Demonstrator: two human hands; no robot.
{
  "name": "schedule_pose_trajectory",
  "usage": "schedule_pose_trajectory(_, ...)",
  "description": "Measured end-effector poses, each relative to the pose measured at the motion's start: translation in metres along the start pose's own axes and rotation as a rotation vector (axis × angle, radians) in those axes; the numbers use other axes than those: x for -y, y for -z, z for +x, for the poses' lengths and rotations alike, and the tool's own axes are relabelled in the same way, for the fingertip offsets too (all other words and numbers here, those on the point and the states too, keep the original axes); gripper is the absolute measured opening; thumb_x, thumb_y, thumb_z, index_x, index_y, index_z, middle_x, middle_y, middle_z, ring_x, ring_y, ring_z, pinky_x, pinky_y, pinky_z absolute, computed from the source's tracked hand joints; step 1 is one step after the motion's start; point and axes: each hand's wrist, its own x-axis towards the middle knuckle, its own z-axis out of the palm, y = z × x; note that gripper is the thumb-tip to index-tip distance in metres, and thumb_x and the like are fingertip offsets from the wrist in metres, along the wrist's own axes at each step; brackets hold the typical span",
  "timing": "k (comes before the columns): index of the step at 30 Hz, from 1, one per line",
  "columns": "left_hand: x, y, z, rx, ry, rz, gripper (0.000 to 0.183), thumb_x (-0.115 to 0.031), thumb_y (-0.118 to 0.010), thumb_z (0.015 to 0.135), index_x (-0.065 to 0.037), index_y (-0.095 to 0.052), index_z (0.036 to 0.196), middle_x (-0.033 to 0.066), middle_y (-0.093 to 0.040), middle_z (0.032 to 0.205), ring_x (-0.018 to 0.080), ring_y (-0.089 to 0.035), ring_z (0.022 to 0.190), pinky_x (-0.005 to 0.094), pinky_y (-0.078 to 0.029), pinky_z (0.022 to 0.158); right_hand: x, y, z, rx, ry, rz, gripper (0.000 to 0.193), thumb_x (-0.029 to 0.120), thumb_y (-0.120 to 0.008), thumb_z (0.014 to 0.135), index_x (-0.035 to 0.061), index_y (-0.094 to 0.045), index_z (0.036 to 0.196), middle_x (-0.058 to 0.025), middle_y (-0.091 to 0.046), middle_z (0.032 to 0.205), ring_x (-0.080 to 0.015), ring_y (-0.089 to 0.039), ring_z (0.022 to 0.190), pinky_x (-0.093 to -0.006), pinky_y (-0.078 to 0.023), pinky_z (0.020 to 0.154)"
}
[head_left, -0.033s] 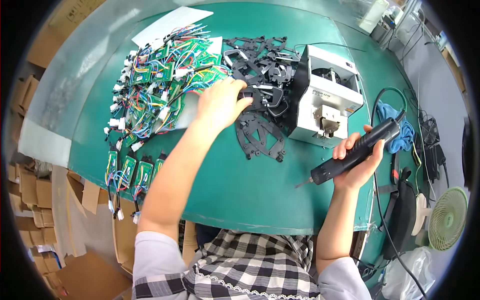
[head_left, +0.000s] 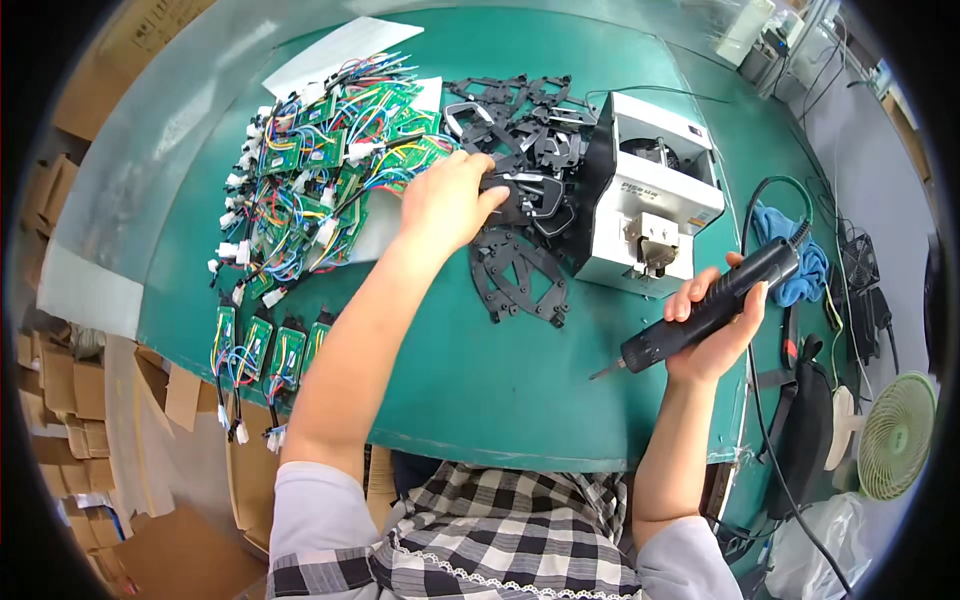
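My right hand (head_left: 708, 335) is wrapped around a black corded electric screwdriver (head_left: 705, 310). Its bit points down and left above the mat. Over the middle of the table, my left hand (head_left: 447, 203) has thumb and fingers closed on the edge of a black plastic bracket (head_left: 527, 196) in a pile. More black plastic frames (head_left: 518, 275) lie just below and above that spot. To the left of the hand spreads a heap of green circuit boards (head_left: 325, 150) with coloured wires and white connectors. Several wired boards (head_left: 288, 352) sit in a row beside my left forearm.
A white-and-black screw feeder (head_left: 650, 195) stands right of the brackets. A blue cloth (head_left: 800, 255) lies beyond the screwdriver, whose cable hangs down the right side. At the far right is a green fan (head_left: 895, 437). Cardboard boxes (head_left: 75, 400) are at the left.
My left hand and forearm have shifted very slightly to the right. The right hand keeps the screwdriver in nearly the same place.
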Motion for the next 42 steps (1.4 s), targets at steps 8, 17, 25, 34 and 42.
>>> schedule_pose_trajectory(8, 0.020, -0.042, 0.085, -0.174, -0.422, 0.500, 0.024, -0.016, -0.056, 0.087, -0.015, -0.065, 0.110, 0.0076, -0.060, 0.115, 0.0267, -0.060, 0.104, 0.0366, -0.047, 0.091, 0.004, -0.001, 0.002, 0.030, 0.020, -0.009, 0.046, 0.049, -0.038, 0.097, 0.0077, -0.041, 0.118, -0.0080, -0.048, 0.067, -0.0180, -0.050, 0.048, -0.0325, -0.045, 0.046)
schedule_pose_trajectory(17, -0.001, 0.022, 0.034, -0.158, -0.063, -0.472, 0.018, -0.019, -0.055, 0.094, -0.003, -0.060, 0.101, 0.0062, -0.063, 0.080, 0.0179, -0.063, 0.073, 0.0327, -0.048, 0.064, 0.014, 0.003, 0.005, 0.023, 0.068, 0.030, 0.049, 0.050, -0.038, 0.097, 0.0062, -0.043, 0.120, -0.0080, -0.048, 0.067, -0.0173, -0.050, 0.047, -0.0318, -0.044, 0.043)
schedule_pose_trajectory(25, -0.067, -0.003, -0.123, 0.450, -0.228, -0.436, 0.036, -0.040, -0.061, 0.089, -0.008, -0.063, 0.106, 0.0125, -0.065, 0.095, 0.0311, -0.062, 0.092, 0.0449, -0.050, 0.079, 0.022, 0.007, 0.004, 0.079, 0.096, 0.110, 0.051, 0.049, -0.037, 0.098, 0.0062, -0.045, 0.123, -0.0085, -0.048, 0.068, -0.0170, -0.050, 0.048, -0.0312, -0.043, 0.042)
schedule_pose_trajectory(34, 0.062, 0.013, -0.017, -0.248, 0.010, 0.611, 0.053, -0.053, -0.073, 0.071, -0.007, -0.062, 0.094, 0.0065, -0.064, 0.089, 0.0254, -0.061, 0.089, 0.0409, -0.042, 0.080, 0.018, 0.011, 0.004, 0.058, 0.111, 0.052, 0.050, 0.051, -0.038, 0.098, 0.0062, -0.045, 0.120, -0.0086, -0.050, 0.069, -0.0169, -0.050, 0.049, -0.0318, -0.045, 0.044)
schedule_pose_trajectory(42, 0.055, 0.029, -0.023, -0.236, 0.066, 0.296, 0.034, -0.035, -0.073, 0.075, -0.011, -0.062, 0.096, 0.0041, -0.062, 0.092, 0.0251, -0.065, 0.080, 0.0389, -0.050, 0.066, 0.016, 0.011, 0.004, 0.014, 0.115, 0.000, 0.049, 0.049, -0.041, 0.097, 0.0061, -0.044, 0.120, -0.0086, -0.050, 0.069, -0.0171, -0.050, 0.048, -0.0317, -0.045, 0.045)
